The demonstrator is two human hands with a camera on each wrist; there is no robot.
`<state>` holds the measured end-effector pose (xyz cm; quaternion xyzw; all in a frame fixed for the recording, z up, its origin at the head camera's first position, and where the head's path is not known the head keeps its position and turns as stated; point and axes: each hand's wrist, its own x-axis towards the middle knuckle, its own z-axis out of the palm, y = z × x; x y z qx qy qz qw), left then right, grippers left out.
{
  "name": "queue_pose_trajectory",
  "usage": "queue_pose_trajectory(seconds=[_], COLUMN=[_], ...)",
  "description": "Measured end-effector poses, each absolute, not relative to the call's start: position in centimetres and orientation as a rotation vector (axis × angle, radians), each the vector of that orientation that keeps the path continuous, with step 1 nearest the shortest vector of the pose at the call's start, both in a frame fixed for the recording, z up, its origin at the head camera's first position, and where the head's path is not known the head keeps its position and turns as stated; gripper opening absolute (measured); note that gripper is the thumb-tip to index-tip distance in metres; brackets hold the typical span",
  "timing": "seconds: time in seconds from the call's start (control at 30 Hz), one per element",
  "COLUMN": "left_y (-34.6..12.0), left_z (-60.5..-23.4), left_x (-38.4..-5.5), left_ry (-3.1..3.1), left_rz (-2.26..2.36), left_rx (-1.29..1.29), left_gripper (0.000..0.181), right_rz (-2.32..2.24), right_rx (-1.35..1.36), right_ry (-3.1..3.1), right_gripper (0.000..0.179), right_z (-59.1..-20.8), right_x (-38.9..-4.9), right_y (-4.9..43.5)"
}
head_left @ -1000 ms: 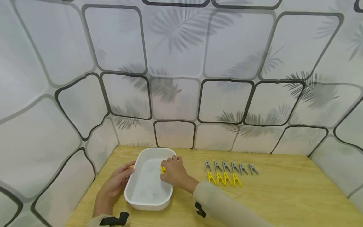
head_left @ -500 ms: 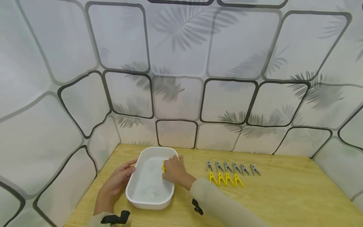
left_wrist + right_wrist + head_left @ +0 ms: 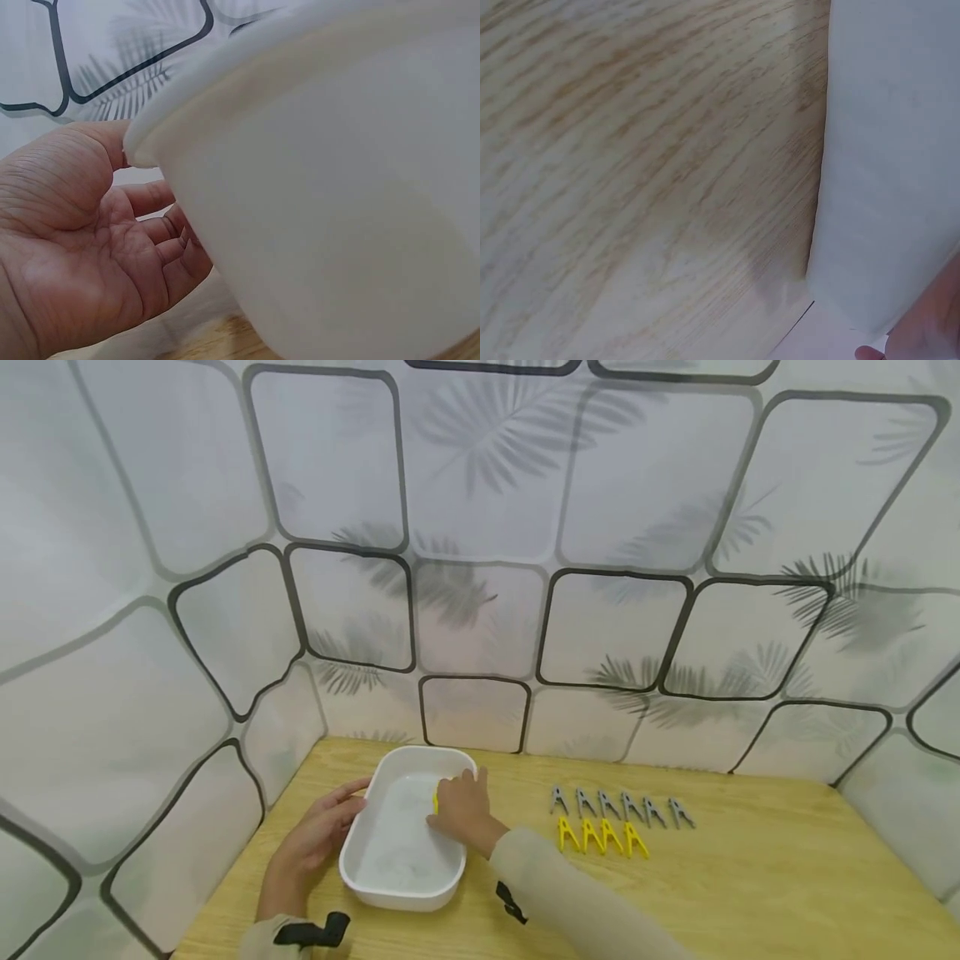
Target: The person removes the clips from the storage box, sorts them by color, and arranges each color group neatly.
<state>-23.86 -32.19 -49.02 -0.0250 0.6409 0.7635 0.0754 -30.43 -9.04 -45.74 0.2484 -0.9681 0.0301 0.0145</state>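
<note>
A white plastic basin (image 3: 405, 847) stands on the table toward the left. My left hand (image 3: 318, 835) holds its left side, thumb at the rim and fingers against the outer wall; the left wrist view shows this hand (image 3: 97, 232) beside the basin wall (image 3: 322, 195). At the basin's right rim, my right hand (image 3: 463, 810) pinches a yellow clothespin (image 3: 436, 802), mostly hidden behind the fingers. Only part of the right hand (image 3: 930, 322) shows at the lower corner of the right wrist view, by the basin's outer wall (image 3: 892, 165).
To the right of the basin, several grey clothespins (image 3: 607, 804) lie in a row on the wooden table (image 3: 750, 860). Several yellow clothespins (image 3: 591, 835) form a second row nearer to me. A patterned cloth wall (image 3: 480, 635) closes off the back and sides.
The head view has shifted slightly. My right hand has turned a little at the basin's right rim, so less of the yellow clothespin shows. My left hand keeps its place on the basin.
</note>
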Motion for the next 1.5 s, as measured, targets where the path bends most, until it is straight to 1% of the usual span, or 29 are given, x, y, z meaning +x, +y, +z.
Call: queue_pose_trajectory(seconds=[0.2,0.33,0.47,0.73,0.93,1.17,1.33,1.5], left_y=[-31.9,-31.7,-31.6,-31.3,-31.4,-31.6,-31.5,-31.5], left_z=[-49.5,-49.8,-49.9,-49.5,-49.6,-49.5,-49.2,-48.9], left_x=[-23.9,-23.8,-23.8,-24.2,-24.0,-23.8,-23.8,-24.0], left_ry=[1.941,1.943,1.970,2.018,2.034,2.012,2.015,2.023], left_rz=[2.265,2.248,2.226,2.206,2.201,2.225,2.235,2.237], left_rx=[-0.071,-0.083,-0.096,-0.120,-0.184,-0.175,-0.204,-0.233], left_gripper=[0.053,0.053,0.053,0.058,0.058,0.058,0.059,0.058], right_rz=[0.020,0.045,0.128,0.237,0.230,0.088,0.048,0.064], right_rx=[0.899,1.029,1.145,1.273,1.283,1.232,1.232,1.254], right_ry=[-2.949,-2.902,-2.922,-2.950,-2.938,-2.944,-2.912,-2.854], right_gripper=[0.025,0.026,0.028,0.031,0.035,0.025,0.028,0.026], right_z=[-46.5,-47.0,-46.7,-46.1,-46.5,-46.7,-46.3,-46.0], right_x=[-30.7,-30.8,-31.2,-31.5,-31.1,-31.2,-31.1,-31.3], right_y=[-8.4,-7.9,-7.3,-6.8,-7.1,-7.6,-7.7,-7.8])
